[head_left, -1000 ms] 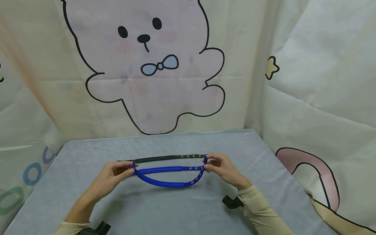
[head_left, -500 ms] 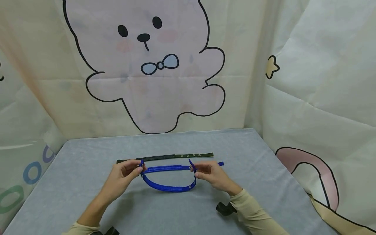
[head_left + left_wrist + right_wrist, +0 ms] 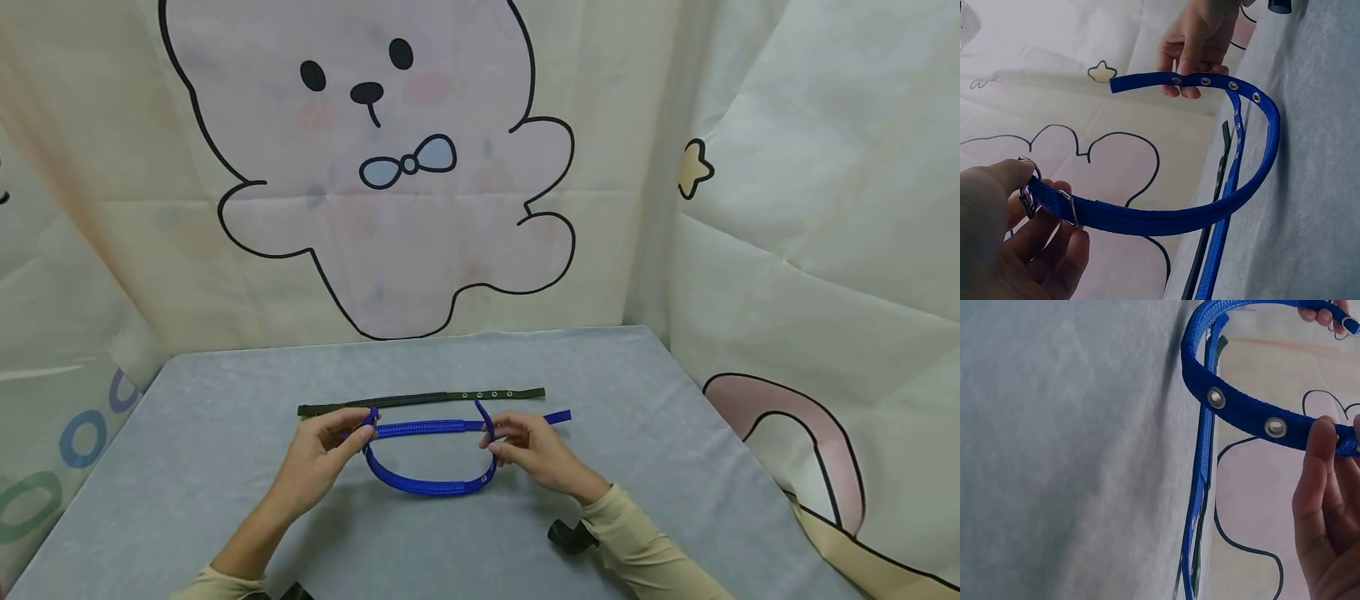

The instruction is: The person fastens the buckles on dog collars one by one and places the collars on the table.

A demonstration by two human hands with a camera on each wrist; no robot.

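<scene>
A blue pet collar (image 3: 427,487) with metal eyelets hangs in a U between both hands, above the table. My left hand (image 3: 318,454) pinches its buckle end, where a metal buckle (image 3: 1027,199) and a keeper loop (image 3: 1070,209) show in the left wrist view. At the eyelet end, my right hand (image 3: 542,454) pinches the strap between thumb and fingers; the free tip points up past the fingertips. Behind it a second blue collar (image 3: 423,428) lies flat on the table, partly hidden by both hands. Farther back lies a dark green collar (image 3: 405,401) with eyelets.
The table (image 3: 442,554) has a light grey-blue cloth. Cream fabric walls stand around it, with a cartoon bear (image 3: 390,233) printed on the back one. A dark wrist device (image 3: 572,536) sits by the right sleeve.
Both hands have come closer together and slightly toward me, so the held blue collar bends into a deeper curve. The strap tip now stands higher above the right fingers. The lying collars have stayed put.
</scene>
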